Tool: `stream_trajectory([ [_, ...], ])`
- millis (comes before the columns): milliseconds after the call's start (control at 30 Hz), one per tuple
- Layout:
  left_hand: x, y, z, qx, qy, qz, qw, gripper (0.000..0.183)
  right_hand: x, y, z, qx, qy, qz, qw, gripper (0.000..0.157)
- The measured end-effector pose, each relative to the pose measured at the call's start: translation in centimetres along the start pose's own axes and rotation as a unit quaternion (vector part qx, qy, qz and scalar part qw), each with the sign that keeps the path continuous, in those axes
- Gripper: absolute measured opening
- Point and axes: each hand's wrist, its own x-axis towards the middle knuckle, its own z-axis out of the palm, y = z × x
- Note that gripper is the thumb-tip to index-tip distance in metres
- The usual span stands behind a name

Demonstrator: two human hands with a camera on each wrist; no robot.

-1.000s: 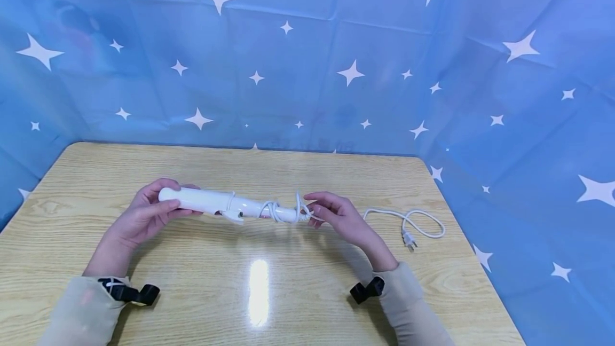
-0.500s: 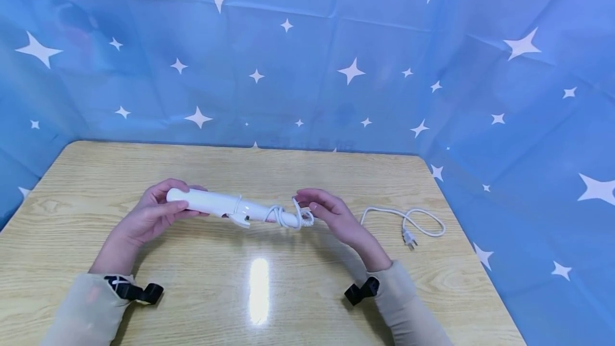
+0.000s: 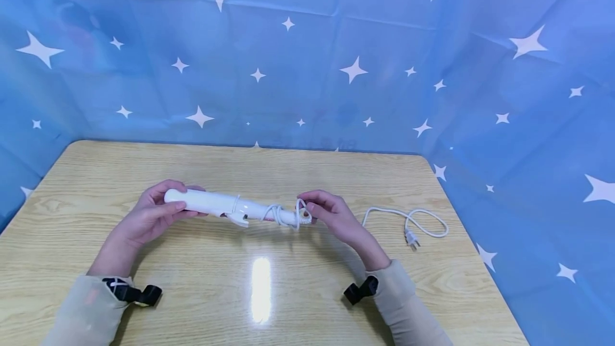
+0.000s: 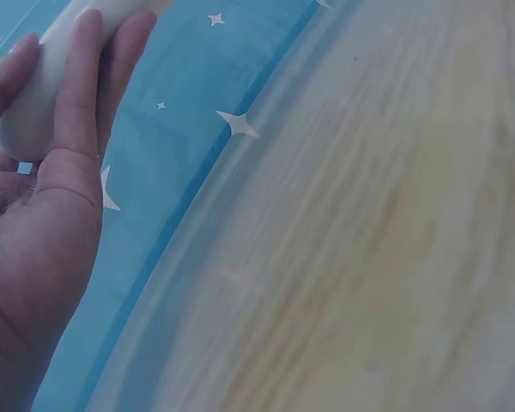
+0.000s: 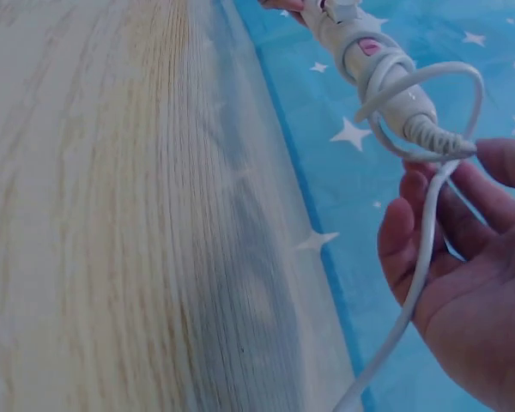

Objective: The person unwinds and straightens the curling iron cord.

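A white curling iron [image 3: 206, 202], with a clip lever and a pink switch, is held level above the table. My left hand [image 3: 154, 211] grips its thick rounded end between thumb and fingers; the left wrist view shows the fingers [image 4: 77, 94] along the barrel [image 4: 47, 94]. Its white power cord [image 5: 425, 240] is looped loosely round the handle [image 5: 408, 107]. My right hand [image 3: 331, 215] pinches the cord by the ribbed sleeve [image 5: 438, 137] where it leaves the handle. From there the cord runs down across the palm in the right wrist view.
The cord's free length [image 3: 384, 209] curls on the wooden table [image 3: 192, 287] at the right, ending in a two-pin plug [image 3: 411, 239]. A blue curtain with white stars [image 3: 307, 57] stands behind the table and along its right side.
Both hands and the curling iron shifted slightly, the left end moving right. The right fingers came in to the left, closer round the cord at the handle's end. The plug stayed in place.
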Motion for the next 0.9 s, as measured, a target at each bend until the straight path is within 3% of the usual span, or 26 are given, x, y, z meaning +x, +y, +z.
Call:
stream_trajectory([
  [300,-0.4,0.5,-0.3,-0.024,0.005,0.004,0.9997,0.047,-0.2,0.2,-0.4,-0.021,0.031,0.002,0.999,0.023],
  [433,-0.8,0.8,-0.5,-0.027,0.009,0.017,0.9994,0.048,-0.4,0.5,-1.0,-0.013,0.044,0.002,0.999,0.025],
  [667,-1.2,0.7,-1.0,-0.045,0.0,0.041,0.9981,0.05,-0.9,1.2,-2.2,-0.038,0.102,0.013,0.994,0.025],
  [900,-1.4,0.9,-1.1,-0.052,0.004,0.052,0.9973,0.05,-1.0,1.5,-3.3,-0.064,0.117,0.021,0.991,0.025],
])
